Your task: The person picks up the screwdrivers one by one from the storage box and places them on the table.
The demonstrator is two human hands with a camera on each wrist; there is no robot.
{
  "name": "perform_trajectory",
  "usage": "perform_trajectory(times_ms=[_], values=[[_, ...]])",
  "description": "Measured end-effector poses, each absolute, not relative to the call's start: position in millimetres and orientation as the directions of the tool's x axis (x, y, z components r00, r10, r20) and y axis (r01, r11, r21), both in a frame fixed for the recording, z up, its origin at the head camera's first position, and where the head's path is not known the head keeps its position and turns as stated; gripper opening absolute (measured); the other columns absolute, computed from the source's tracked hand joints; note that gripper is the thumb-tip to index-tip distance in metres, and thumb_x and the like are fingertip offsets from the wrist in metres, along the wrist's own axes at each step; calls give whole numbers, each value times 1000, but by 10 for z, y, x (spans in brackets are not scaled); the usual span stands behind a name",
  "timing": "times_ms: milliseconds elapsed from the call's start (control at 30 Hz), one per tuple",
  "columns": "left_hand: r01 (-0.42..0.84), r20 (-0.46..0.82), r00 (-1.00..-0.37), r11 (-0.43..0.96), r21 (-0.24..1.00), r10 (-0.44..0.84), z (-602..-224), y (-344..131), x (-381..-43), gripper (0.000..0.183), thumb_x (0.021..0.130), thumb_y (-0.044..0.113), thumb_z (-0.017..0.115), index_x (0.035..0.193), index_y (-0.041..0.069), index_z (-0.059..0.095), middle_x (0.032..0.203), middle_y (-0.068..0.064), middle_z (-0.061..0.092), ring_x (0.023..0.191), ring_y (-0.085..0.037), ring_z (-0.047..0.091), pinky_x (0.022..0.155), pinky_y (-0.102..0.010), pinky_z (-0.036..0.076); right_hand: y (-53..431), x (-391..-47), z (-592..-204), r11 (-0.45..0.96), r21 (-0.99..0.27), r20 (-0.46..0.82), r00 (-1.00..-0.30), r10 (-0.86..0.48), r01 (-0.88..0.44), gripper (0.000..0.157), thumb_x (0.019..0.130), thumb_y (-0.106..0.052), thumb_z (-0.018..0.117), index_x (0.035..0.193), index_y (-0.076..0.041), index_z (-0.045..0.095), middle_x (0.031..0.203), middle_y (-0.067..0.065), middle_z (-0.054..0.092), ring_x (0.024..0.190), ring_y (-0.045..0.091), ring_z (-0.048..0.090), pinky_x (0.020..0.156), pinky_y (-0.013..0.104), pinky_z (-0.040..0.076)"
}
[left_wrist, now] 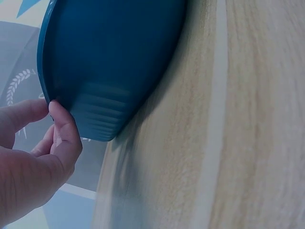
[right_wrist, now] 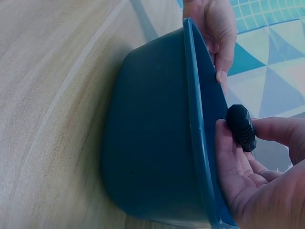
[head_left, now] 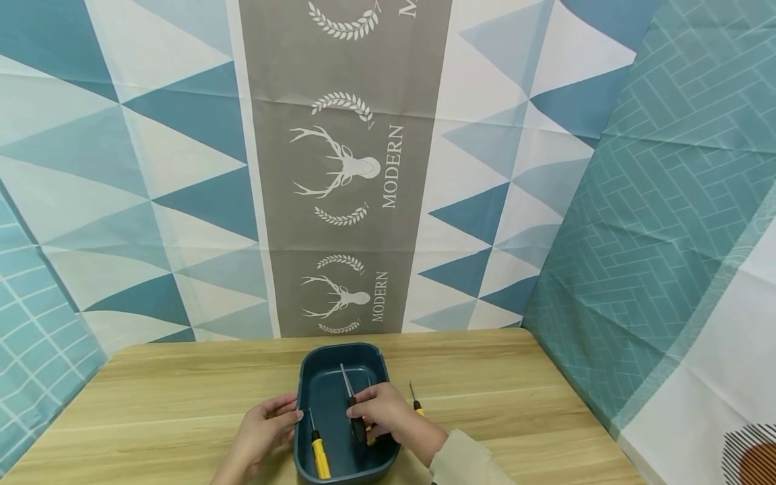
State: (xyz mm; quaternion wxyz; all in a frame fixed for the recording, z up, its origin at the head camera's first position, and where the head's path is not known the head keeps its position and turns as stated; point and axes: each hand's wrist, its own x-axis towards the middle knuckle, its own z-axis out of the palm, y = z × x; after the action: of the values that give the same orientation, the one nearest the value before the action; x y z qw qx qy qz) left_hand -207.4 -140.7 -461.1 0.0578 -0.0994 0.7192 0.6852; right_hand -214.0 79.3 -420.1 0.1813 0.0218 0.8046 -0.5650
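A dark blue plastic bin stands on the table in the head view. My left hand pinches its left rim between thumb and fingers, as the left wrist view also shows. Inside the bin, my right hand holds a screwdriver by its black handle, the metal shaft pointing away from me. The right wrist view shows the black handle between thumb and fingers, near the rim. A yellow-handled screwdriver leans in the bin's left side. Another yellow handle is mostly hidden under my right hand.
Right of the bin, a screwdriver with a black and yellow handle lies on the wooden table, partly hidden by my right arm. Behind the table hangs a patterned cloth, with teal sheets at both sides.
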Motion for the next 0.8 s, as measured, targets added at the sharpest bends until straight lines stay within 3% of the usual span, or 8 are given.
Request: perform_trajectory(times_ms=[800], values=[[-229, -225, -972, 54, 972, -69, -4612, -1401, -2076, 51, 84, 8, 67, 128, -8, 48, 115, -21, 59, 83, -15, 61, 67, -31, 55, 906, -2160, -4175, 332, -915, -294, -942, -161, 229, 29, 81, -9, 70, 107, 1, 61, 85, 10, 65, 73, 18, 64, 64, 42, 57]])
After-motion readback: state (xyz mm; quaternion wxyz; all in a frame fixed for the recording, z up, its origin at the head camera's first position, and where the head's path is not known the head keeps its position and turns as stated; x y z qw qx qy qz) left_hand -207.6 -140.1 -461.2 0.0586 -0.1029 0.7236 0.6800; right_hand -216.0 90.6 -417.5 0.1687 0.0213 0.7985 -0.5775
